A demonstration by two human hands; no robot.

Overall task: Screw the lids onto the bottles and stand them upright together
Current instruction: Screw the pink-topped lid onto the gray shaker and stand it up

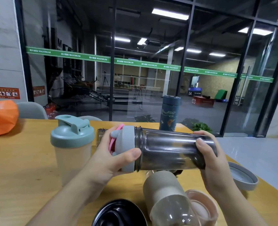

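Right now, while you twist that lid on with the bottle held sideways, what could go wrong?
1. The grey lid with the pink strap looks not fully seated on the smoky clear bottle; threads still show beside it, so it might cross-thread.
2. The bottle hangs in the air between the left hand and right hand; a slip could drop it onto the lying beige-sleeved clear bottle.
3. The loose grey lid sits near the table edge and could get knocked off.

Both forearms reach forward; the left hand [112, 159] curls its grip with thumb on top, the right hand [211, 160] wraps likewise
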